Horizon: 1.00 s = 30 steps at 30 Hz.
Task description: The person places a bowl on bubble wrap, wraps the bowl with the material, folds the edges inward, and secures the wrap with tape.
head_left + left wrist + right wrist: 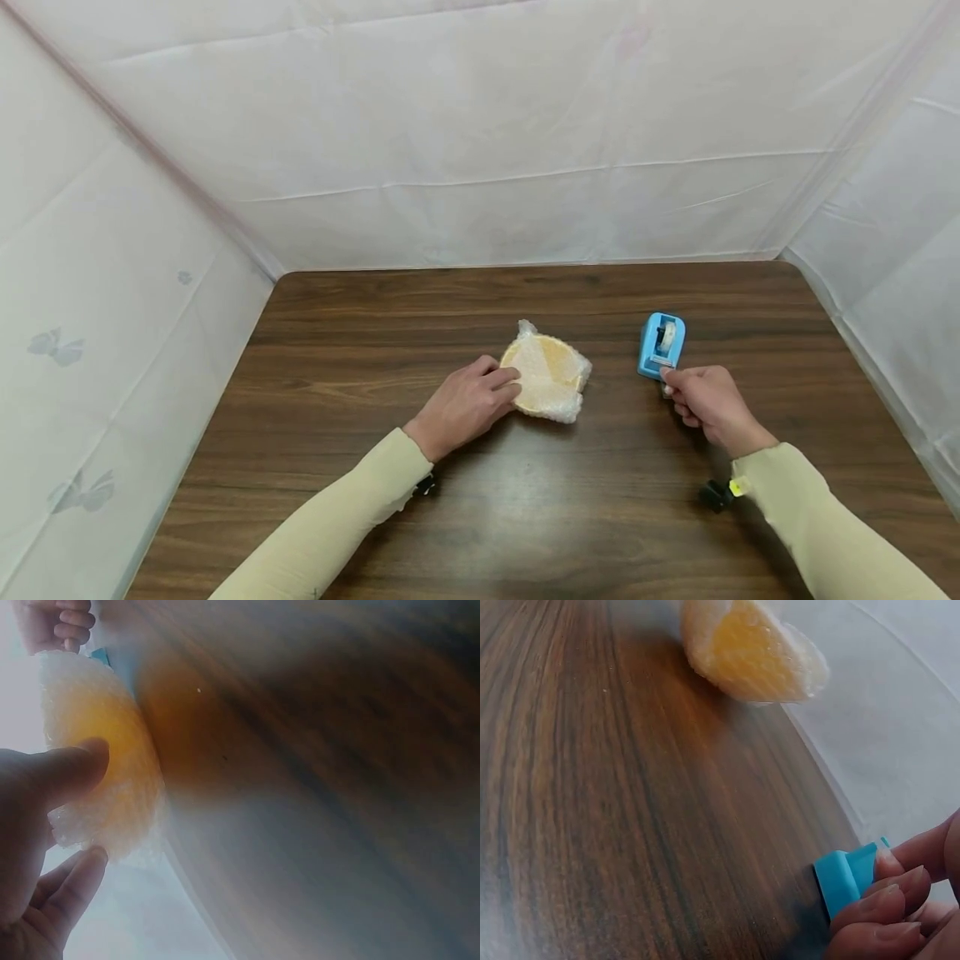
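A round yellow object wrapped in bubble wrap (551,375) is near the middle of the table. My left hand (472,400) grips its left edge; the left wrist view has the thumb (82,769) across the wrapped face and fingers at the lower edge. To the right stands a light-blue tape dispenser (651,354) with a roll of clear tape (667,337) in it. At its near, cutter end my right hand (712,404) pinches the tape's end between thumb and forefinger. The other right fingers (877,907) are curled beside the dispenser in the right wrist view.
The dark wood-grain table (360,333) carries the bundle and the dispenser. White sheeting (480,125) rises behind the far edge and along both sides. Small dark wrist cameras (716,497) sit under the sleeves.
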### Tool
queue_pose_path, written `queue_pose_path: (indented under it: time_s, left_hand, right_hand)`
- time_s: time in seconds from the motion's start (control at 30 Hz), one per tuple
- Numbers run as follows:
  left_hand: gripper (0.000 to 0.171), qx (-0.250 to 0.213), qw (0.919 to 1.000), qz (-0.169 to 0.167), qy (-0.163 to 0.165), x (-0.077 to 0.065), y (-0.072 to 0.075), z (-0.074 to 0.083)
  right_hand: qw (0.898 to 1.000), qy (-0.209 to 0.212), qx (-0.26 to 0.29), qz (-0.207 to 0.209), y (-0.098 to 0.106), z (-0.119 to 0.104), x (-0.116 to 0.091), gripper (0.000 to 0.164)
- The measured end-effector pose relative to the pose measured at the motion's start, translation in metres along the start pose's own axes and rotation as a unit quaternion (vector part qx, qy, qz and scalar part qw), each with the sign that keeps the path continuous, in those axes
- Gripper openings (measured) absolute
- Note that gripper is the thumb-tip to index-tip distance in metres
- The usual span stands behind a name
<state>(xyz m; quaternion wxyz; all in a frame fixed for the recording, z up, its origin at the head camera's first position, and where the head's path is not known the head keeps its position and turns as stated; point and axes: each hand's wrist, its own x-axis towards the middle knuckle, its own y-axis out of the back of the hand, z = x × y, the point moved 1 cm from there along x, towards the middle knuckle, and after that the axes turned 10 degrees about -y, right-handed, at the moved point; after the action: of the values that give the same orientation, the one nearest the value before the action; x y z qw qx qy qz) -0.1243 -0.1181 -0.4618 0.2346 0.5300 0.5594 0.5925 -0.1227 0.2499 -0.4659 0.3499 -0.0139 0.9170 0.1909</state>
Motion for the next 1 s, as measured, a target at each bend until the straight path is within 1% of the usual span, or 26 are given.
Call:
queue_pose_path:
  time_s: [0.17, 0.33, 0.4, 0.47, 0.5, 0.57, 0.63, 0.67, 0.77, 0.87, 0.9, 1.0]
  left_hand:
    - [0.006, 0.002, 1.0000, 0.008, -0.003, 0.000, 0.000, -0.001]
    - [0.005, 0.004, 0.9999, 0.014, -0.005, 0.001, 0.000, -0.002]
    - [0.005, 0.003, 0.9999, 0.014, -0.008, 0.002, -0.001, -0.002]
    - [0.005, 0.001, 0.9998, 0.014, -0.010, 0.002, -0.001, -0.002]
    - [0.005, 0.002, 0.9998, 0.015, -0.010, 0.001, -0.001, -0.001]
    - [0.005, 0.005, 0.9998, 0.017, -0.008, 0.000, -0.001, -0.001]
    - [0.004, 0.007, 0.9998, 0.017, -0.008, 0.000, -0.001, -0.001]
    - [0.004, 0.009, 0.9998, 0.017, -0.008, 0.000, -0.001, -0.001]
    - [0.004, 0.011, 0.9998, 0.016, -0.007, -0.001, 0.000, -0.002]
    - [0.005, 0.008, 0.9998, 0.015, -0.006, 0.000, -0.001, -0.002]
    - [0.005, 0.007, 0.9999, 0.015, -0.006, 0.000, -0.001, -0.002]
    - [0.005, 0.004, 0.9999, 0.014, -0.007, 0.001, -0.001, -0.001]
  right_hand:
    - [1.000, 0.011, -0.017, 0.007, -0.003, 0.000, 0.000, 0.047]
    - [0.999, 0.008, -0.033, -0.011, -0.008, 0.003, 0.000, 0.043]
    - [0.999, 0.024, -0.037, -0.018, -0.011, 0.004, -0.003, 0.041]
    - [0.997, 0.057, -0.045, -0.024, -0.014, 0.004, -0.007, 0.040]
    - [0.995, 0.081, -0.052, -0.031, -0.016, 0.002, -0.009, 0.040]
    - [0.988, 0.131, -0.071, -0.047, -0.020, -0.004, -0.013, 0.035]
    - [0.978, 0.180, -0.096, -0.054, -0.026, -0.013, -0.018, 0.030]
    - [0.971, 0.207, -0.110, -0.054, -0.029, -0.018, -0.020, 0.026]
    - [0.946, 0.291, -0.136, -0.045, -0.036, -0.036, -0.024, 0.016]
    - [0.921, 0.356, -0.145, -0.053, -0.042, -0.052, -0.025, 0.014]
    - [0.917, 0.367, -0.144, -0.063, -0.044, -0.057, -0.026, 0.013]
    - [0.910, 0.372, -0.158, -0.091, -0.051, -0.071, -0.029, 0.014]
